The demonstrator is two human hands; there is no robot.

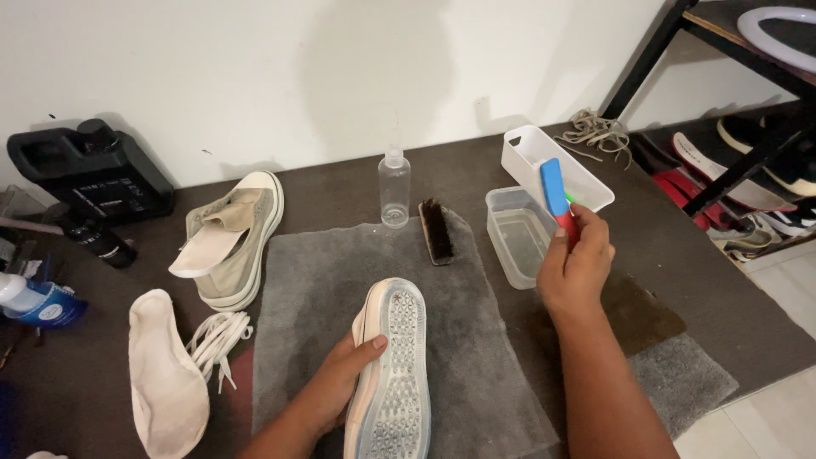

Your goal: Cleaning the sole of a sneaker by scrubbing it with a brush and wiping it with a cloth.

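Note:
My left hand (pixel 344 378) grips a pale sneaker (pixel 393 374) turned sole-up on a grey towel (pixel 476 357). The clear rubber sole faces me. My right hand (pixel 576 263) is raised to the right of the sneaker and holds a small brush with a blue and red handle (pixel 557 197). The brush hangs over a clear plastic tub of water (pixel 518 236). A dark bristle brush (pixel 436 231) lies on the towel's far edge.
The second sneaker (pixel 231 242) lies on its side at the left, an insole (pixel 163 374) and white laces (pixel 217 336) near it. A clear spray bottle (pixel 394 187), a white tray (pixel 557 167), a black jug (pixel 89 170) and a shoe rack (pixel 748 161) surround the dark table.

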